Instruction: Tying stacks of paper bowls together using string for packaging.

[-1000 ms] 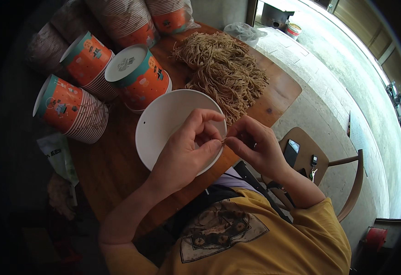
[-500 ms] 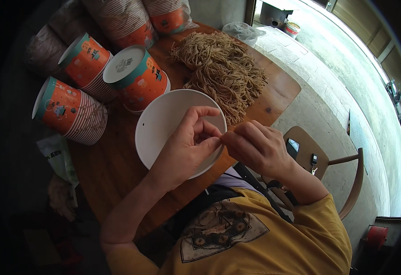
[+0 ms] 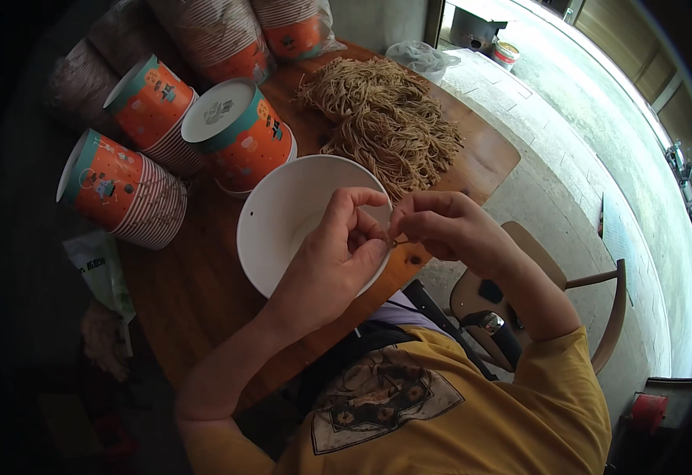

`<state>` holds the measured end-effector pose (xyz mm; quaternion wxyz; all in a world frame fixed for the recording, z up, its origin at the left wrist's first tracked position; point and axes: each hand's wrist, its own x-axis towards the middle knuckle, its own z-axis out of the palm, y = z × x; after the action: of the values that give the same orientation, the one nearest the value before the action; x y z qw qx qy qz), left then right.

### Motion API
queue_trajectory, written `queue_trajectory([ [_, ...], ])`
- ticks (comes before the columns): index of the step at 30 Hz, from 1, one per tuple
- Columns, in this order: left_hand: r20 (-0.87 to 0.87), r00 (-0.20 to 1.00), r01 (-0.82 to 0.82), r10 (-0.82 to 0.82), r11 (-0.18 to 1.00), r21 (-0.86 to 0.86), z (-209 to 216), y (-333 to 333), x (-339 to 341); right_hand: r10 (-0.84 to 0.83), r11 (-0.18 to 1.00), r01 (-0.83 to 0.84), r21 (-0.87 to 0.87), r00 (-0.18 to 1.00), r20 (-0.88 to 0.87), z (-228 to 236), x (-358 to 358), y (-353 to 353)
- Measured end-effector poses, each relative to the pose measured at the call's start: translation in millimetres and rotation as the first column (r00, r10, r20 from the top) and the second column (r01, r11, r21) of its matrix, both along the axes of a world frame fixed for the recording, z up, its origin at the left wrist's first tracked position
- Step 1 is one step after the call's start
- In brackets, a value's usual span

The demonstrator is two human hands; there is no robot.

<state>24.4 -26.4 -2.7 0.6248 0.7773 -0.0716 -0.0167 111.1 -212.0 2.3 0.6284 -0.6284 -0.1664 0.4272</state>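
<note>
A white paper bucket (image 3: 279, 202) stands at the table's near edge, its mouth toward me and a small dark hole in its wall. My left hand (image 3: 334, 253) reaches over the mouth to the right rim, index finger curled and thumb bent in a pinch. Right beside it, my right hand (image 3: 433, 226) has thumb and index finger pinched together. A short, thin brown cord end (image 3: 398, 241) shows between the two sets of fingertips. The left fingertips are partly hidden, and the rest of the cord cannot be seen. Behind the bucket lies a heap of thin brown cords (image 3: 393, 119).
Stacked orange-and-teal paper buckets (image 3: 227, 142) lean at the left of the wooden table (image 3: 484, 150). Plastic-wrapped stacks (image 3: 211, 32) stand behind them. A clear plastic bag (image 3: 421, 57) sits at the far edge. A wooden chair (image 3: 532, 249) is at my right.
My right hand has risen slightly and drawn a little to the right, its fingers less bunched, so the cord end shows. My left hand and the bucket have shifted slightly right.
</note>
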Motion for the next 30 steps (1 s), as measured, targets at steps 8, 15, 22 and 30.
queue_trajectory([
  [8, -0.082, 0.996, 0.026, -0.03, 0.998, -0.055, 0, 2, -1, -0.13, 0.991, 0.055, 0.122, 0.62, 0.774, -16, -18, 2],
  [15, -0.092, 0.995, 0.026, -0.032, 0.997, -0.071, -1, 0, 0, -0.149, 0.987, 0.131, 0.093, 0.529, 0.835, -26, -23, 4],
  [22, -0.065, 0.997, 0.04, -0.041, 0.999, -0.009, -2, 0, -1, -0.261, 0.965, 0.207, 0.162, 0.692, 0.673, -25, -29, 7],
  [30, -0.049, 0.999, 0.023, -0.021, 0.999, 0.045, 2, 2, -2, -0.253, 0.967, 0.188, 0.172, 0.624, 0.74, -38, -24, 3],
])
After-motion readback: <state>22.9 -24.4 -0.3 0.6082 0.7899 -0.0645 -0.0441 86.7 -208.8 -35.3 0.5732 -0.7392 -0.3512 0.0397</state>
